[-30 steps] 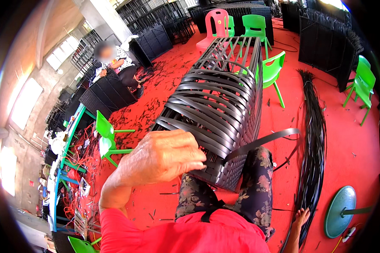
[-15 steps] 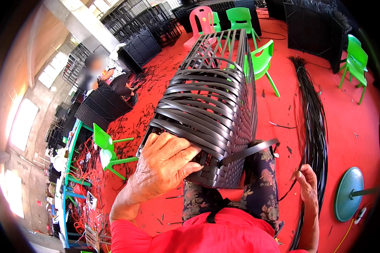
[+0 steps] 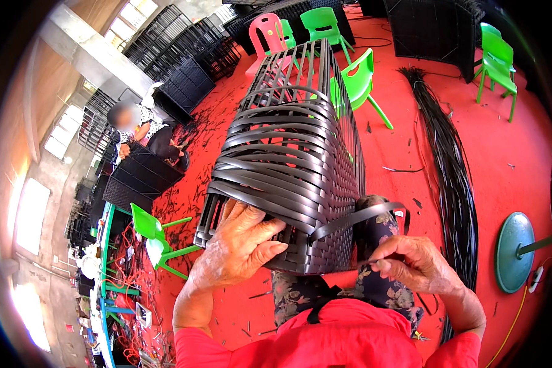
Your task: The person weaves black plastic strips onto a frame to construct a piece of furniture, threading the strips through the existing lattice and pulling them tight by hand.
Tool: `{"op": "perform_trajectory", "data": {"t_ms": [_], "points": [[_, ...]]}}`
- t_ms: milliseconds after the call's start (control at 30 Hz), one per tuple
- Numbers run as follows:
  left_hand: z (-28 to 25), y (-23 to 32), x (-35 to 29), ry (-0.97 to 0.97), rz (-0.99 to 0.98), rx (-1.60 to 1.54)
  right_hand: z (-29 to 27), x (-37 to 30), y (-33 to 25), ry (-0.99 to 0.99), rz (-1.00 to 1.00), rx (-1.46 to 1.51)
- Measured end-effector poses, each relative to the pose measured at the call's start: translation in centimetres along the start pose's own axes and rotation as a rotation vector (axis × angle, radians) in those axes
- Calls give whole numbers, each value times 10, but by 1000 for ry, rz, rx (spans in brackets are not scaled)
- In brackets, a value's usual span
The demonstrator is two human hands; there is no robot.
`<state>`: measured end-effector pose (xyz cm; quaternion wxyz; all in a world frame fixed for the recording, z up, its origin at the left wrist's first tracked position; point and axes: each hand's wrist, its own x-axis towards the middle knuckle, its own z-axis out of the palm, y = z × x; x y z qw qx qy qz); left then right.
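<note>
Left hand (image 3: 242,248) spread, fingers pressed on near end of woven frame (image 3: 288,165) resting on lap. Right hand (image 3: 411,264) pinches black strip (image 3: 356,219) right of frame. Strip looks springy, slick; grip near weave. Bundle (image 3: 454,178) farther right.

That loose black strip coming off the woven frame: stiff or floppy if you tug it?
Probably springy rather than limp: the black strip arcs in the air from the woven frame to the right hand without drooping. It looks flat and glossy, so likely slick; the fingers pinch it. The left hand braces the frame, which suggests tugging shifts it.
</note>
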<state>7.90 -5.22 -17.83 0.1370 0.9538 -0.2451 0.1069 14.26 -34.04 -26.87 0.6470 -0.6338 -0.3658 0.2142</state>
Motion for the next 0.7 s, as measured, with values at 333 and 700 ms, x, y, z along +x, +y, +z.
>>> {"op": "perform_trajectory", "data": {"t_ms": [333, 700], "points": [[4, 19, 12, 12, -87, -235, 2, 9, -63, 140, -363, -468], [-3, 11, 46, -317, 67, -305, -3, 19, -88, 154, -353, -710]]}}
